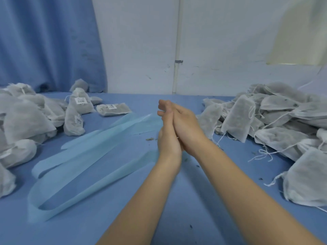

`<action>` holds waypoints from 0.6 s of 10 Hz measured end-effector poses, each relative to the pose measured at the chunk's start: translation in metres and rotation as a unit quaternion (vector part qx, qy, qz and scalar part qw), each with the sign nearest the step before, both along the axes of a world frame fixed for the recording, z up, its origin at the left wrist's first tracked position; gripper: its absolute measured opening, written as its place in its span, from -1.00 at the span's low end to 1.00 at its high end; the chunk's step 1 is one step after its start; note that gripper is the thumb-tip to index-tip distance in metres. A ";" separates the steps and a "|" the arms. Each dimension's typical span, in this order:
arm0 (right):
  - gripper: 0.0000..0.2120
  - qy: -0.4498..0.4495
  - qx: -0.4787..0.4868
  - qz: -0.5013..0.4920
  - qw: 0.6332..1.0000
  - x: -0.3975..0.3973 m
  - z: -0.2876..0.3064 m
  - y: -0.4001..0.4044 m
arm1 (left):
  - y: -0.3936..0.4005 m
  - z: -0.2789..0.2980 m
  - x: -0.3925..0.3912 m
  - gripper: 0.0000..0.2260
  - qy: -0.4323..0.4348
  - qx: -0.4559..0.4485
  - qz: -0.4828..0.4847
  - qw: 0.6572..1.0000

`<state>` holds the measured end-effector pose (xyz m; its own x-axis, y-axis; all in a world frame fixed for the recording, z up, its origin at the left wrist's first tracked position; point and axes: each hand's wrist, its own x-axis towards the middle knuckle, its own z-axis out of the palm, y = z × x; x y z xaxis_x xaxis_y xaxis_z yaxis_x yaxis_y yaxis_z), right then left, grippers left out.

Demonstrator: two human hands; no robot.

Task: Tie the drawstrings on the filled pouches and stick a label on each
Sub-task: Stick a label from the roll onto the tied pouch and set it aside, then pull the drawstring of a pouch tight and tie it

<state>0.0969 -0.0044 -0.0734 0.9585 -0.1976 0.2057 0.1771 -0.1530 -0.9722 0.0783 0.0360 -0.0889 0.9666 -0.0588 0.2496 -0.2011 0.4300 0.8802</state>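
1. Both hands sit palm to palm over the middle of the worktop (177, 200), the left hand (167, 133) pressed flat against the right hand (185, 128). The fingers lie straight and together, holding nothing that shows.
2. The untied pouches (276, 124) are heaped along the right edge of the worktop, loose drawstrings (261, 154) trailing off the pile toward the centre.
3. The labelled pouches (77, 112) are stacked at the left edge, white stickers facing up on a couple of them.
4. Pale blue backing strips (85, 167) curl across the left half of the worktop; whether any labels remain on them cannot be told.
5. The step in hand looks like a pause between pouches, so the next pick likely comes from the right pile.
6. To do it well: take the nearest pouch by its neck, not by a string, as the cords look tangled and could drag neighbours along.
7. Cinch the mouth fully before knotting; the crumbs on the worktop suggest the filling escapes easily.
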 end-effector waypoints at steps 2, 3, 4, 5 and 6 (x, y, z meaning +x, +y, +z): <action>-0.77 -0.019 -0.025 -0.046 0.998 -0.036 -0.004 -0.055 | -0.029 -0.021 -0.009 -0.52 0.054 0.171 -0.053 0.982; -0.71 -0.026 -0.022 -0.059 0.998 -0.057 -0.009 -0.089 | -0.050 -0.027 -0.019 -0.46 0.003 0.273 -0.069 0.960; -0.63 -0.044 -0.031 -0.105 0.993 -0.075 -0.015 -0.118 | -0.079 -0.026 -0.031 -0.56 -0.021 0.280 -0.107 0.954; -0.56 -0.066 -0.031 -0.179 0.981 -0.092 -0.018 -0.143 | -0.113 -0.021 -0.042 -0.65 -0.003 0.259 -0.134 0.956; -0.60 -0.090 -0.026 -0.239 0.966 -0.106 -0.019 -0.167 | -0.137 -0.024 -0.053 -0.83 -0.035 0.302 -0.188 0.934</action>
<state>-0.0088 -0.1710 -0.0919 0.7081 -0.5934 0.3827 0.2397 -0.3078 -0.9208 0.0250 -0.1014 -0.1132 0.8323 -0.5405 0.1231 -0.2023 -0.0895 0.9752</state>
